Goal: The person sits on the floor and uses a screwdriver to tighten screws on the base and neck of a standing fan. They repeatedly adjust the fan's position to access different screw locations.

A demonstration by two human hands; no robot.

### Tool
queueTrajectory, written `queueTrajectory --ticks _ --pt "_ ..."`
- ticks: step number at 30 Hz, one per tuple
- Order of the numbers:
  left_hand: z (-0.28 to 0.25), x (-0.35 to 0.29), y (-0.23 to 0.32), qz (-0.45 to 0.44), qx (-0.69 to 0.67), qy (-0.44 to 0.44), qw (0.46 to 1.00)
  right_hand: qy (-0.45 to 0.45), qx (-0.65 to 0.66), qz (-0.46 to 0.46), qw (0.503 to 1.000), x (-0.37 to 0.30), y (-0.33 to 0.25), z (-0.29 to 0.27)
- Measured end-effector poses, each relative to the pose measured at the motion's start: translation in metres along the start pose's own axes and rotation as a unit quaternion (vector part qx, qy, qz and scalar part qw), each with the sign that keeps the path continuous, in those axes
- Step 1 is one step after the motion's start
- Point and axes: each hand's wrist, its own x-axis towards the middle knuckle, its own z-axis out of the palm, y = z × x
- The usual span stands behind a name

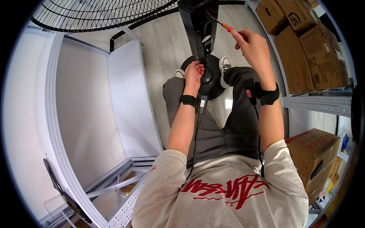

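While my right hand (254, 48) pinches the screwdriver (226, 26) by its red-and-orange handle, its shaft crosses the upper right edge of the black column (190, 32). My left hand (194, 75), fingers half curled, is beside the column's lower end, over the round base's (213, 90) left edge; from here I cannot tell whether it grips anything.
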Motion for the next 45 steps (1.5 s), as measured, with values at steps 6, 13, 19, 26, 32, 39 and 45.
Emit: queueTrajectory --ticks 6,13,19,26,32,39,45 --pt "0.001 -0.001 0.001 0.006 -0.001 0.011 1.000 -0.005 0.035 -0.002 0.999 0.001 0.007 0.001" --pt "0.008 -0.012 0.007 0.037 -0.022 0.006 0.999 0.064 0.059 -0.028 0.996 -0.026 0.020 0.005" --pt "0.023 -0.024 0.010 0.025 -0.016 -0.017 0.999 0.003 0.221 0.052 0.974 -0.065 0.078 0.042" --pt "0.011 -0.021 0.007 -0.021 0.003 -0.071 0.997 -0.100 0.254 0.072 0.959 -0.090 0.123 0.107" --pt "0.014 -0.025 0.005 -0.017 0.045 -0.090 0.995 -0.117 0.237 0.067 0.962 -0.093 0.132 0.122" --pt "0.016 -0.026 0.003 -0.028 0.065 -0.086 0.994 -0.112 0.227 0.068 0.965 -0.092 0.137 0.121" --pt "0.017 -0.025 0.003 -0.031 0.084 -0.088 0.992 -0.088 0.178 0.026 0.980 -0.094 0.136 0.117"
